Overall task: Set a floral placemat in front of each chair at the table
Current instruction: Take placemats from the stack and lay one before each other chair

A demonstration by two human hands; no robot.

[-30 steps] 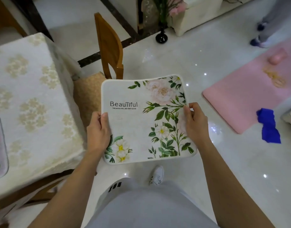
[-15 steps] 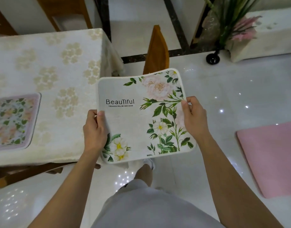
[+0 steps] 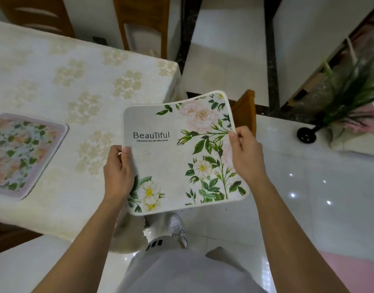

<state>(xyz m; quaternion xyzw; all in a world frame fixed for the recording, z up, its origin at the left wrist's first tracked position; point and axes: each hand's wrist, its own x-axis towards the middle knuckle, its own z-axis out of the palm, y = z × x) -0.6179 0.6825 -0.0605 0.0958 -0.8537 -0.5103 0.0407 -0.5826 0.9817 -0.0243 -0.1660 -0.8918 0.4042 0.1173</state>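
Observation:
I hold a white floral placemat printed "Beautiful" flat in the air over the table's right corner. My left hand grips its left edge, thumb on top. My right hand grips its right edge the same way. A second floral placemat with a pink border lies on the table at the far left. A wooden chair stands behind the held mat, mostly hidden by it. Another chair stands at the table's far side.
The table wears a cream cloth with gold flower prints. A plant in a black-footed vase stands on the glossy white floor at the right. A pink mat lies at the lower right. My legs and white shoe are below.
The view has swung left, bringing more of the table and the placemat lying on it into sight. The held mat now hangs over the table's corner; both hands keep their grip.

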